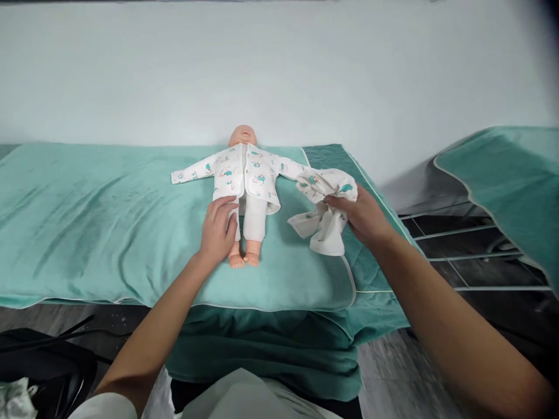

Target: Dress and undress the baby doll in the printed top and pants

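From the head view, here's the right hand [364, 216] gripping a crumpled patterned garment [328, 235], held beside the doll [254, 218]! And the left hand [218, 228], loose and released, hovers over or rests at that doll's leg, the doll lying on its back on the green cover [144, 233].

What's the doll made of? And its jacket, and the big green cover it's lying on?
The doll looks like smooth plastic or vinyl: its toes seem moulded, with a faint shine. The jacket looks like soft, matte cotton, printed and lightly creased, though cotton is a guess. The green cover seems velvety fabric, with a gentle sheen along its folds.
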Available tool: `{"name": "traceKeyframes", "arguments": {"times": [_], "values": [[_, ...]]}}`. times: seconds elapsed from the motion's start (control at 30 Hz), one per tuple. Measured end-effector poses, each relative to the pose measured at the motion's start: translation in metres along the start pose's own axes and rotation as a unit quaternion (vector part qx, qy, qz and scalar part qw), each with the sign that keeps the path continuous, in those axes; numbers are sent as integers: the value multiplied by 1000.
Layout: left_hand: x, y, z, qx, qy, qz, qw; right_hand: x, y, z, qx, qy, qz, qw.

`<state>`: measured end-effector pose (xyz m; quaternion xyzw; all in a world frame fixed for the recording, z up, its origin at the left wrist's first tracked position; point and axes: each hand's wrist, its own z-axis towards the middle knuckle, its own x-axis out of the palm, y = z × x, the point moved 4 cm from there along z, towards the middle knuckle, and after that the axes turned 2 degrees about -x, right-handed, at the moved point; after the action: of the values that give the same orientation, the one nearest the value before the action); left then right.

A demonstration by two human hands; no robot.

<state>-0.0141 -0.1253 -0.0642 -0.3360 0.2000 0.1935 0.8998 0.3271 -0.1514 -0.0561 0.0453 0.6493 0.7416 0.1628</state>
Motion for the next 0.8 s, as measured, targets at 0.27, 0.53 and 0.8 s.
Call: {"name": "traceKeyframes", "arguments": {"times": [0.27,0.53,0.8], "values": [[-8,-35,35,-150,53,-292,943,115,78,-29,7,213,121,970],[-86,-15,75,-143,-135,-263,945,171,82,-16,54,388,-44,919],[-147,-43,108,-74,-67,-267,959,189,187,3,-259,363,-91,890]]}}
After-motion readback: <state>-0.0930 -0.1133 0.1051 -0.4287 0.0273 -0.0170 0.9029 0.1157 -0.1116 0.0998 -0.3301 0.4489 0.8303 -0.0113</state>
